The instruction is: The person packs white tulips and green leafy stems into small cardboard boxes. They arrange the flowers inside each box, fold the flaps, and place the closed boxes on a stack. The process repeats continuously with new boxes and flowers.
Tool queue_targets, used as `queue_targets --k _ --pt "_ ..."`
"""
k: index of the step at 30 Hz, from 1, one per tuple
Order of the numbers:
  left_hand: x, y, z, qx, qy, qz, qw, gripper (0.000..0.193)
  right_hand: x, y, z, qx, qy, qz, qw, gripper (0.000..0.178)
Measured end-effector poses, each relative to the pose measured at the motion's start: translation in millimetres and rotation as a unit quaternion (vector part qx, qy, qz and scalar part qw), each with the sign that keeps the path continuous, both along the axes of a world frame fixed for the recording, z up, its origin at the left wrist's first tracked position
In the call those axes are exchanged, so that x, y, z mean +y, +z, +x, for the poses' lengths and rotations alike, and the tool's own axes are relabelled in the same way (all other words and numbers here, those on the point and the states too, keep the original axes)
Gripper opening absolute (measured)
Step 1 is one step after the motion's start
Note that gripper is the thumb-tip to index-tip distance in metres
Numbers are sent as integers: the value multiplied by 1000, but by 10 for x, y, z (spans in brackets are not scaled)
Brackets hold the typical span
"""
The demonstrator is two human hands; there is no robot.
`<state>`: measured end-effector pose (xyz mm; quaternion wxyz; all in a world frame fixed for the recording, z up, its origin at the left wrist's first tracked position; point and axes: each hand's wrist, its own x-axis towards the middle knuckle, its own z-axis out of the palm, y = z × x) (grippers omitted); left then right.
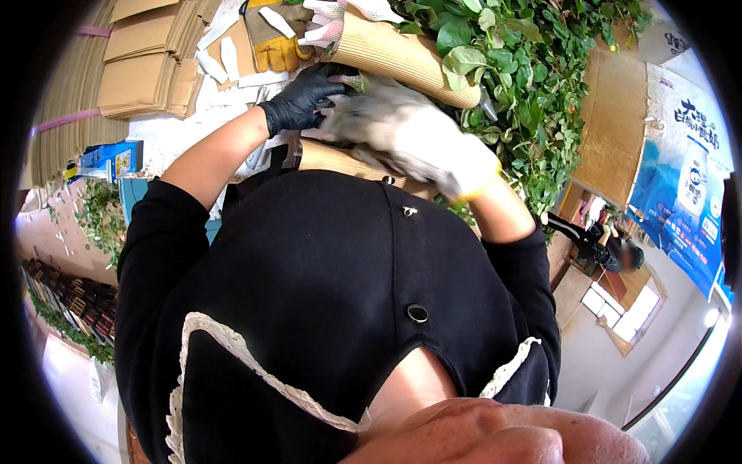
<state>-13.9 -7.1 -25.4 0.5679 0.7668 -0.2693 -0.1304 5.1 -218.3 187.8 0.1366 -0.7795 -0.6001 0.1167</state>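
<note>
My left hand, in a black glove, has its fingers curled at pale netted flower heads, and what they grip is hidden. Beside it my right hand, in a white and grey work glove, is smeared by motion; its fingers cannot be made out. Just beyond both hands lies a bundle in corrugated cardboard wrap, with pink flower heads in white net sleeves at its left end and leafy green stems to the right. Another corrugated wrap shows below my hands, near my body.
Stacked flat cardboard sheets stand at the far left, near a blue box. A yellow and grey work glove lies beyond my left hand among white net sleeves. A cardboard panel stands at right; another person is farther off.
</note>
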Motion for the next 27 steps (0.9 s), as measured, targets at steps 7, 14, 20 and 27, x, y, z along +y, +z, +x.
queue_targets --k 7,14,20,27 --pt "0 219 -51 -112 27 -2 993 55 -329 -367 51 -47 -8 -148 988 35" --pt "-26 232 -3 -93 14 21 995 58 -921 139 28 186 -146 -208 949 47" --pt "-32 71 -26 -102 34 90 990 66 -73 430 24 89 -102 45 990 35" --pt "-18 247 -212 -2 142 -77 987 46 -297 -1176 -24 -49 -174 -74 981 56"
